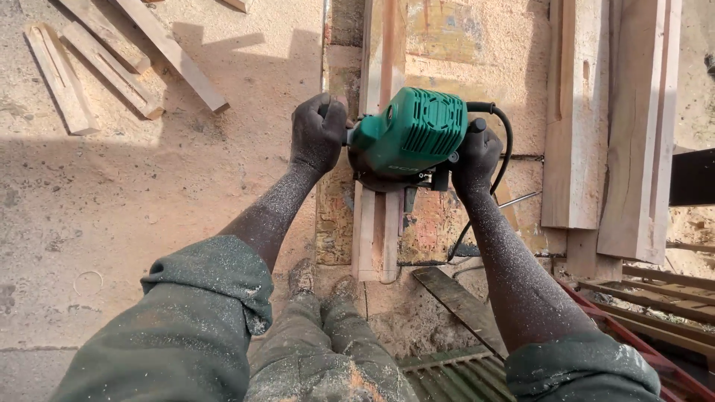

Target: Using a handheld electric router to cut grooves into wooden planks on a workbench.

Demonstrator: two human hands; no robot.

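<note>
Standing over dusty knees (328, 327), sleeves (201, 298) rolled, forearms speckled with sawdust. Gripping a green router (410, 138) on both sides: left hand (319, 132) closed tight round its left handle, right hand (477, 155) wrapped round the right one, black cord (506, 141) looping past. Sitting on a grooved batten (376, 234) atop the bench (439, 223). Planks (607, 126) stacked to the right; offcuts (112, 67) lying on the sandy floor beyond, well apart.
</note>
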